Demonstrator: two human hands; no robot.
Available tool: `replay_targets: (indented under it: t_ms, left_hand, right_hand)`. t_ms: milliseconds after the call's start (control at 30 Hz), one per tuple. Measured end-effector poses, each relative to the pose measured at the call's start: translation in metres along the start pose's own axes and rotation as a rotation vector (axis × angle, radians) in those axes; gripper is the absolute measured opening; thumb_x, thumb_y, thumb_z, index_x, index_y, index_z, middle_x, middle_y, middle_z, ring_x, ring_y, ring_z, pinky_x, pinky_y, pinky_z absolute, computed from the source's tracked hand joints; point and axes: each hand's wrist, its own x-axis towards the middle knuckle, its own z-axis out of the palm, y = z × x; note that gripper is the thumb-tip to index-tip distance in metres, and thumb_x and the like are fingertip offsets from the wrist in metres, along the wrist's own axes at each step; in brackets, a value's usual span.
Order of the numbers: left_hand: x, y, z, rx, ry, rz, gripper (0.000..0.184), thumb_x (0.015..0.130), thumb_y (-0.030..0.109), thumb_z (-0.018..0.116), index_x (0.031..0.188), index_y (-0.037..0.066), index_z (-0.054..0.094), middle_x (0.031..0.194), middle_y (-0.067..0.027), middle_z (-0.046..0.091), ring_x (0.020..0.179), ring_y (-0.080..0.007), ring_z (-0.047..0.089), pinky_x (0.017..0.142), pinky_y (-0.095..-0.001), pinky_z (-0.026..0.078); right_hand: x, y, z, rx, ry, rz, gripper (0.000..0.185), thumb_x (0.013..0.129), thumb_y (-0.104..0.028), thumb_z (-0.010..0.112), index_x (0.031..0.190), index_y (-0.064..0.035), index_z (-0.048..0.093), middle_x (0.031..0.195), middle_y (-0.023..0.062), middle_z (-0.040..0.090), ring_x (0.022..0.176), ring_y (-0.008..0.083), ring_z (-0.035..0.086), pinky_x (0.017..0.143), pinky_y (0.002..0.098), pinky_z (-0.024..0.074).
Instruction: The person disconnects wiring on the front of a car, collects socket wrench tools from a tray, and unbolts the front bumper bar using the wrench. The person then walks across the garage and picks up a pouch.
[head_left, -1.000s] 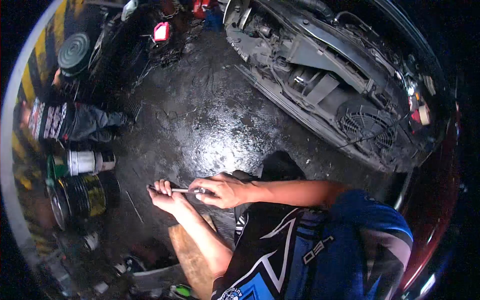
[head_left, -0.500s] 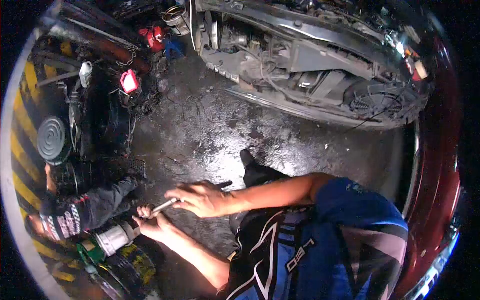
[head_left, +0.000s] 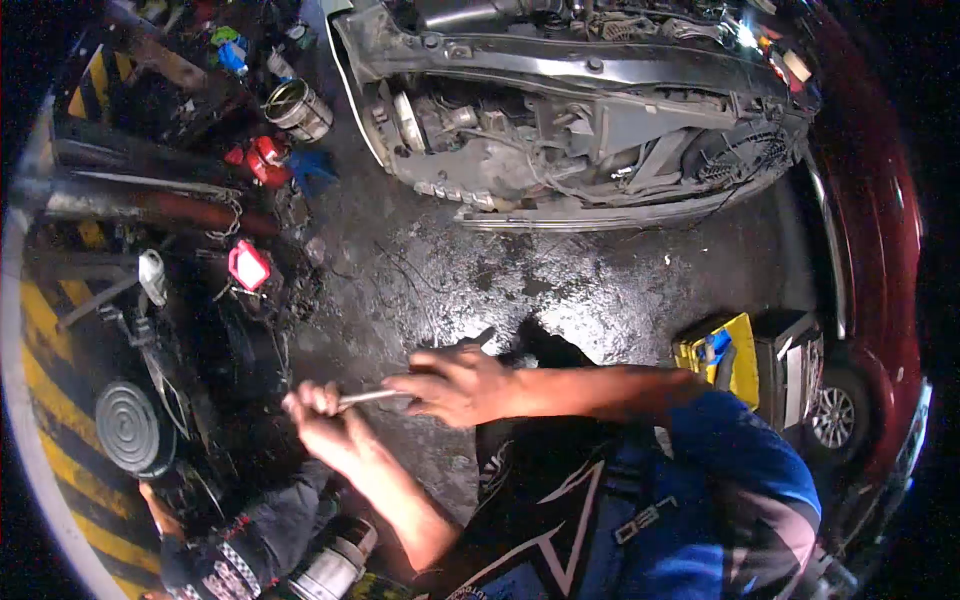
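My left hand (head_left: 335, 425) is closed round the far end of a slim metal rod-like tool (head_left: 368, 397); its exact kind is not clear. Further along the same tool, my right hand (head_left: 462, 385) grips it, with fingers curled over it. A dark end piece (head_left: 478, 340) sticks out beyond the right hand. Both hands are above the dark, wet floor, in front of my body. Motion slightly blurs the right hand.
A car's opened front (head_left: 580, 130) spans the top. At left are a round ridged stool top (head_left: 135, 428), a pink-and-white jug (head_left: 248, 265) and a metal bucket (head_left: 298, 110). A co-worker (head_left: 260, 540) is at lower left, a yellow box (head_left: 735, 355) at right.
My view has shifted, so the stool and co-worker sit lower and the yellow box shows at right. Both hands still hold the tool, now farther from the silvery cylinder at lower left.
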Motion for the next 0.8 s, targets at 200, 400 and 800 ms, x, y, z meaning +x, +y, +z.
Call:
replay_targets:
  t_ms: [200,400,800]
  left_hand:
    - [0.050,-0.041,0.043,0.102,0.006,-0.361,0.014,0.104,0.021,0.044,0.094,0.012,0.040,0.073,-0.0007,0.043,0.058,-0.0093,0.035,0.046,-0.0225,0.030]
    - [0.044,-0.101,0.072,0.216,-0.067,-0.495,0.009,0.102,0.022,0.048,0.104,0.014,0.044,0.080,-0.0043,0.053,0.070,-0.0185,0.053,0.068,-0.0343,0.048]
    - [0.007,-0.262,0.013,1.408,-1.568,-0.766,0.061,0.102,0.037,0.049,0.150,0.006,0.028,0.146,-0.0216,0.043,0.132,-0.0286,0.046,0.107,-0.0379,0.038]
  right_hand:
    - [0.005,0.001,-0.007,0.039,-0.152,0.195,0.063,0.070,-0.029,0.080,0.129,-0.0196,0.059,0.083,0.0054,0.049,0.061,0.0225,0.056,0.052,0.0344,0.0487]
    - [-0.002,0.007,-0.025,0.190,0.083,0.934,0.040,0.086,-0.020,0.072,0.122,-0.0049,0.062,0.095,0.0162,0.069,0.083,0.0237,0.070,0.070,0.0328,0.0562]
    - [-0.172,0.077,-0.104,0.988,0.998,1.429,0.031,0.092,-0.010,0.063,0.121,0.0013,0.062,0.067,-0.0002,0.048,0.056,0.0060,0.038,0.051,0.0225,0.0318]
